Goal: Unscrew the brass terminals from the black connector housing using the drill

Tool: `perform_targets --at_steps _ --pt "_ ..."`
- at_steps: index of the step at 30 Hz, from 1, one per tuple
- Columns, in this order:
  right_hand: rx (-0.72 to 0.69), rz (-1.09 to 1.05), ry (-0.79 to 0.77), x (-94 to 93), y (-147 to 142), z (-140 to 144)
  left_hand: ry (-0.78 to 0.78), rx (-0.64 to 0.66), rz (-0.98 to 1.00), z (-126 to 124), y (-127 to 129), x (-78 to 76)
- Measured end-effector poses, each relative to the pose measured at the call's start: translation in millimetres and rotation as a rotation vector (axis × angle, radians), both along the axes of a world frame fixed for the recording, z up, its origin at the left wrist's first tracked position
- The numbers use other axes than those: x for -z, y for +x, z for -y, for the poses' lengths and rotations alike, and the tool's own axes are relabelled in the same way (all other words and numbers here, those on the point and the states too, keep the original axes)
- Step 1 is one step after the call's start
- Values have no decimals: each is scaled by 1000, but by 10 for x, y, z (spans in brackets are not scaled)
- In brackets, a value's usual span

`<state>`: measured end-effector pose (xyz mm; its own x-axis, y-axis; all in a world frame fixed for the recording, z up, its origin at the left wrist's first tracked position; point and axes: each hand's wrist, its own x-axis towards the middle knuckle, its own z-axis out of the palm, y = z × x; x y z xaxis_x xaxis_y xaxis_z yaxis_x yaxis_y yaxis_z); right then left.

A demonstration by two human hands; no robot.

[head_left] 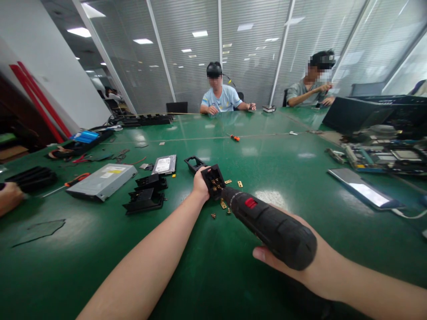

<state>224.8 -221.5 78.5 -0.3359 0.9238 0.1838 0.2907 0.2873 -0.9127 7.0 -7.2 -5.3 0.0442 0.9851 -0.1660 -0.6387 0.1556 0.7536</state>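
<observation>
Left hand: your left hand (201, 183) is closed around a small black plastic bracket (213, 178), holding it tilted just above the green table (213, 275).
Right hand: your right hand (296, 262) is wrapped around the rear of a black electric screwdriver (267, 224) with a red switch on top.
Tool tip: the screwdriver's tip meets the bracket at its lower edge; you cannot tell from this view which screw it engages.
Bracket location: the bracket sits at the table's centre, in your left hand, directly ahead of you.
Loose hardware: small brass parts (224, 205) lie on the table just beside and below the bracket.
Nearby left: two black plastic pieces (146, 195) lie left of your left forearm; a grey optical drive (102, 180) and a hard drive (164, 164) lie beyond them.
Nearby right: a phone (365, 189) lies face up, well apart from your right hand; circuit boards (383, 158) lie behind it.
Far side: two seated people work at the opposite edge; an orange-handled screwdriver (234, 138) lies between you and them.
</observation>
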Motion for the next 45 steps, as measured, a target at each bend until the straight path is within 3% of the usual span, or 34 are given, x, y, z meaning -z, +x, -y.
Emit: perform_targets --at_steps 6,11,15,19,24,27,31,45 --pt "105 240 165 -65 52 8 -5 -3 15 -25 -6 28" --pt "90 241 263 -79 198 -121 2 -24 47 -13 -33 -35" --pt "112 231 281 46 422 -369 8 -41 85 -1 -58 -92" --pt "-40 81 45 157 547 -517 4 -51 81 18 -54 -115" --pt "-78 80 -146 73 511 -446 -3 -53 79 30 -53 -136" --pt "-223 49 -313 55 520 -434 -8 -43 79 26 -60 -144" --pt "-309 -85 -520 177 605 -525 -19 -49 76 13 -73 -126" --pt "-661 -350 -627 442 737 -702 -41 -50 52 -13 -90 -83"
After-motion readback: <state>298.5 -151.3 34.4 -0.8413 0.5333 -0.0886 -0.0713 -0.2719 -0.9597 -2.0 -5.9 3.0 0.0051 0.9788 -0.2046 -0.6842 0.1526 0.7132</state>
